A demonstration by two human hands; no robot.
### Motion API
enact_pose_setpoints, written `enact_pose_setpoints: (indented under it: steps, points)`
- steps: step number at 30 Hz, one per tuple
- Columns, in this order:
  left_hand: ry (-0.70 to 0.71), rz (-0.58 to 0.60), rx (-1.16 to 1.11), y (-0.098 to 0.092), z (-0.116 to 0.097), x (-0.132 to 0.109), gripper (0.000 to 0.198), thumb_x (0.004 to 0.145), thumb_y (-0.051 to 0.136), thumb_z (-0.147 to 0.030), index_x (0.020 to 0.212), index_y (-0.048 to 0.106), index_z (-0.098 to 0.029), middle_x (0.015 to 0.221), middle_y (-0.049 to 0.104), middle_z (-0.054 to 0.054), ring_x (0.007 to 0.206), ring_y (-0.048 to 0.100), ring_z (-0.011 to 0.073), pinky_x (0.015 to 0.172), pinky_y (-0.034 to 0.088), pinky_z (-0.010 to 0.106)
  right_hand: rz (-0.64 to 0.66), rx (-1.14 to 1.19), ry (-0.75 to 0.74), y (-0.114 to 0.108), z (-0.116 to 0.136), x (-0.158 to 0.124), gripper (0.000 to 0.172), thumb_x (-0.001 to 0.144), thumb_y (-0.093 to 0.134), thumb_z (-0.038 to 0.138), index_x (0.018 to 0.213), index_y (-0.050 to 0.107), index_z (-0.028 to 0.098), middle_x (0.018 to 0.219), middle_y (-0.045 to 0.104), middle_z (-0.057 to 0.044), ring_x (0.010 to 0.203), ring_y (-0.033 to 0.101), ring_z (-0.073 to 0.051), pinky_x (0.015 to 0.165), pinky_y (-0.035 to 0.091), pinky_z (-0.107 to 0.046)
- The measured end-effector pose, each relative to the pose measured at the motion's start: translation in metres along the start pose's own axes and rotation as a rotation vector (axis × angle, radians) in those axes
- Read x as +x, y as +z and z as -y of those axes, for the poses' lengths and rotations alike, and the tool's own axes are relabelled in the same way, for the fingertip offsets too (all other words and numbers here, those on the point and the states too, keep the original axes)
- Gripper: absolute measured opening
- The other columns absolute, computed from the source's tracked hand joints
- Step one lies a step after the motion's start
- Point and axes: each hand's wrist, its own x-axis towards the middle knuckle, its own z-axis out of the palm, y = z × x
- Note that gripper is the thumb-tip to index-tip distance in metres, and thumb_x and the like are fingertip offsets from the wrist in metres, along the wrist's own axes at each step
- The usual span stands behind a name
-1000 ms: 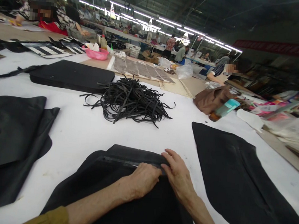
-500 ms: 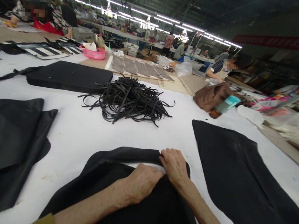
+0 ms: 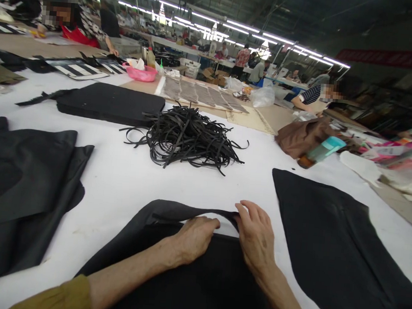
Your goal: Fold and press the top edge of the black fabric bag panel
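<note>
A black leather piece point(image 3: 181, 286) lies on the white table point(image 3: 125, 177) right in front of me. My left hand point(image 3: 194, 239) is curled into a fist on its far edge, gripping the folded strip there. My right hand point(image 3: 256, 239) rests beside it with bent fingers pinching the same edge, which is lifted a little so white table shows beneath it. Beyond my hands sits a tangled heap of thin black strips point(image 3: 186, 138).
A large black leather sheet point(image 3: 334, 245) lies to the right, folded black sheets point(image 3: 21, 183) to the left, a flat black pad point(image 3: 110, 101) behind. A brown bag point(image 3: 300, 133), teal bottle point(image 3: 320, 151) and pink bowl point(image 3: 141, 73) stand farther off. Other people work at distant tables.
The far edge of the black piece has been pulled up and away from the table, opening a gap. Both hands shifted slightly right and stayed on the edge.
</note>
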Motion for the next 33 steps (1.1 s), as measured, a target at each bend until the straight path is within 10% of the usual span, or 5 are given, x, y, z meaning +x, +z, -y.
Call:
enact_pose_setpoints:
  steps: [4, 11, 20, 27, 33]
  points:
    - [0.012, 0.008, 0.004, 0.002, 0.0, -0.001, 0.02, 0.082, 0.038, -0.012, 0.096, 0.051, -0.019, 0.087, 0.063, 0.005, 0.081, 0.059, 0.0201, 0.071, 0.045, 0.028, 0.12, -0.002, -0.081, 0.002, 0.003, 0.003, 0.026, 0.086, 0.045, 0.016, 0.11, 0.054, 0.016, 0.107, 0.059, -0.011, 0.097, 0.053, -0.025, 0.081, 0.046, -0.041]
    - [-0.018, -0.024, -0.04, 0.006, 0.006, -0.002, 0.022, 0.083, 0.037, -0.012, 0.099, 0.048, -0.023, 0.08, 0.062, -0.001, 0.074, 0.059, 0.0168, 0.067, 0.043, 0.025, -0.119, 0.051, -0.05, -0.019, 0.015, -0.01, 0.027, 0.087, 0.043, 0.016, 0.112, 0.052, 0.016, 0.108, 0.058, -0.012, 0.1, 0.053, -0.024, 0.085, 0.044, -0.04]
    - [-0.065, -0.068, -0.252, 0.003, 0.004, -0.005, 0.017, 0.079, 0.042, -0.012, 0.09, 0.054, -0.019, 0.085, 0.064, 0.001, 0.079, 0.059, 0.0158, 0.072, 0.045, 0.025, 0.352, 0.219, 0.019, 0.011, 0.028, -0.027, 0.032, 0.075, 0.043, 0.008, 0.1, 0.057, 0.022, 0.095, 0.064, -0.004, 0.085, 0.06, -0.02, 0.073, 0.049, -0.034]
    - [-0.146, -0.083, -0.359, -0.048, -0.004, -0.015, 0.03, 0.082, 0.034, -0.012, 0.099, 0.057, -0.019, 0.089, 0.064, 0.0, 0.078, 0.058, 0.0118, 0.07, 0.046, 0.02, 0.247, 0.107, -0.105, 0.03, 0.023, -0.035, 0.024, 0.076, 0.042, 0.014, 0.088, 0.06, 0.025, 0.088, 0.065, -0.003, 0.076, 0.06, -0.022, 0.065, 0.045, -0.035]
    - [-0.371, -0.004, 0.317, -0.101, 0.07, -0.056, 0.038, 0.067, 0.043, 0.0, 0.097, 0.059, -0.017, 0.101, 0.059, 0.01, 0.098, 0.05, 0.0274, 0.086, 0.041, 0.041, 0.181, 0.086, -0.231, 0.02, 0.039, -0.027, 0.036, 0.071, 0.037, 0.004, 0.086, 0.06, 0.027, 0.079, 0.065, -0.002, 0.068, 0.058, -0.02, 0.059, 0.039, -0.032]
